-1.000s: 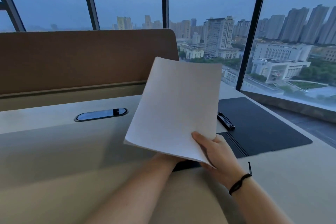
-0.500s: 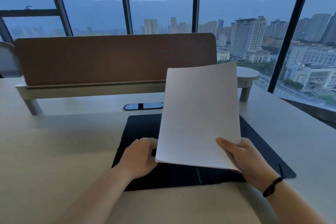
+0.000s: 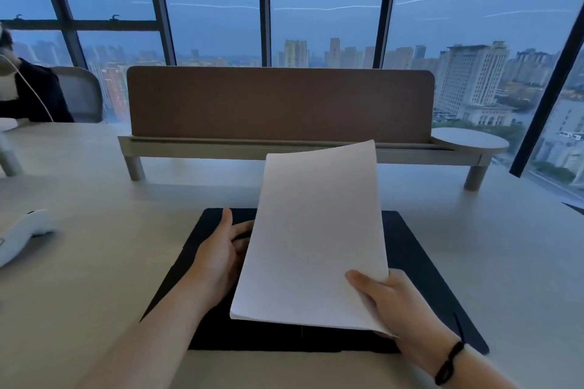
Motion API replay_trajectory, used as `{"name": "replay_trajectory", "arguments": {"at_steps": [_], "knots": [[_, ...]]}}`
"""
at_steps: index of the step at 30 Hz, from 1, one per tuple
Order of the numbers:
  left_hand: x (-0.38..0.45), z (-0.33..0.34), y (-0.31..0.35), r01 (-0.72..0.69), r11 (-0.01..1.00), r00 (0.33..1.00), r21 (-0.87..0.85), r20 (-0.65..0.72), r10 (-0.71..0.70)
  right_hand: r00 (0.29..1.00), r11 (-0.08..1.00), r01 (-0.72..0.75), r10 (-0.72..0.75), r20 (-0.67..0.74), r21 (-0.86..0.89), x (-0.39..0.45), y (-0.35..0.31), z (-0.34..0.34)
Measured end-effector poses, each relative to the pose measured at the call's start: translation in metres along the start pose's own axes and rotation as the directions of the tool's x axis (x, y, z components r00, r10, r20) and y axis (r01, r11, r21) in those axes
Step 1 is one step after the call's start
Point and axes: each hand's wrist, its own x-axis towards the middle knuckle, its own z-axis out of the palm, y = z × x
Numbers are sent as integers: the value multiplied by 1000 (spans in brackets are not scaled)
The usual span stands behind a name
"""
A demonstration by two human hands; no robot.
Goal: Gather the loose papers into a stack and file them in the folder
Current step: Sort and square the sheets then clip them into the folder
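A stack of white papers (image 3: 313,240) is held tilted above an open dark folder (image 3: 420,268) that lies flat on the pale desk. My right hand (image 3: 398,309) grips the stack at its lower right corner, thumb on top. My left hand (image 3: 221,256) rests on the folder's left half, with its fingers spread and reaching under the stack's left edge. The fingertips are hidden by the paper, so I cannot tell whether they touch it. The papers hide the folder's middle and its clip.
A brown divider panel on a raised shelf (image 3: 281,107) runs across the desk behind the folder. A white object (image 3: 22,234) lies at the left edge. Another person in dark clothing (image 3: 28,95) sits at the far left. Windows stand behind.
My view has swung left, so the folder is centred below me. The stack has come lower over the folder. My left hand has gone from under the papers onto the folder's left half.
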Motion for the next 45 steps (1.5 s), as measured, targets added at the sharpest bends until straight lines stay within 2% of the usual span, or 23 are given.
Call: {"name": "replay_trajectory", "arguments": {"at_steps": [1,3,7,10,13,16,20,24,25,26,27,28,29,30,31,34,37,41,43,45], "knots": [[-3,1,3,39,999,997,-31,72,-37,1000,1000,-6,6,14,-3,-2,-1,2],[-7,2,5,52,998,989,37,136,-57,999,1000,-27,27,45,4,-4,-3,5],[-8,5,4,22,987,993,162,107,-39,992,997,-76,76,104,-5,-5,-8,1],[-6,8,1,-31,981,994,190,113,9,984,993,-116,117,136,-13,-3,-15,-14],[-5,17,1,-52,985,992,167,119,33,984,982,-158,147,99,106,5,-25,-32],[-4,35,-2,-69,983,990,168,131,47,990,978,-138,131,52,155,18,-35,-51],[-5,69,-9,-96,983,984,156,163,70,991,981,-134,135,-4,141,32,-34,-77],[11,91,-10,-33,988,992,152,128,14,987,987,-128,136,-86,98,40,-23,-111],[19,93,-13,-72,971,995,229,83,54,986,990,-127,133,-102,58,42,-19,-119],[29,92,-17,-134,912,991,388,40,128,985,992,-128,128,-113,11,44,-15,-126],[39,90,-22,-185,782,976,595,18,218,984,991,-128,123,-126,-31,46,-11,-132],[46,87,-26,-206,611,958,765,29,286,984,990,-127,118,-137,-62,48,-8,-137],[51,87,-30,-196,479,951,855,47,305,983,988,-130,117,-142,-85,49,-6,-140],[53,87,-35,-177,398,953,900,56,299,983,986,-131,116,-142,-103,50,-4,-142],[53,89,-38,-163,358,956,919,58,287,984,985,-130,114,-138,-113,50,-3,-143],[48,98,-38,-137,292,959,946,53,277,986,988,-120,108,-125,-94,54,0,-145],[48,101,-37,-145,273,958,951,66,279,988,992,-122,123,-98,11,54,-1,-147],[52,99,-39,-224,170,935,960,162,316,991,985,-115,122,-48,126,51,-4,-142],[55,97,-37,-249,174,938,953,192,290,993,986,-110,115,-29,127,51,-3,-139],[57,93,-32,-254,245,952,936,197,235,994,986,-106,109,-14,128,51,-2,-136]]}}
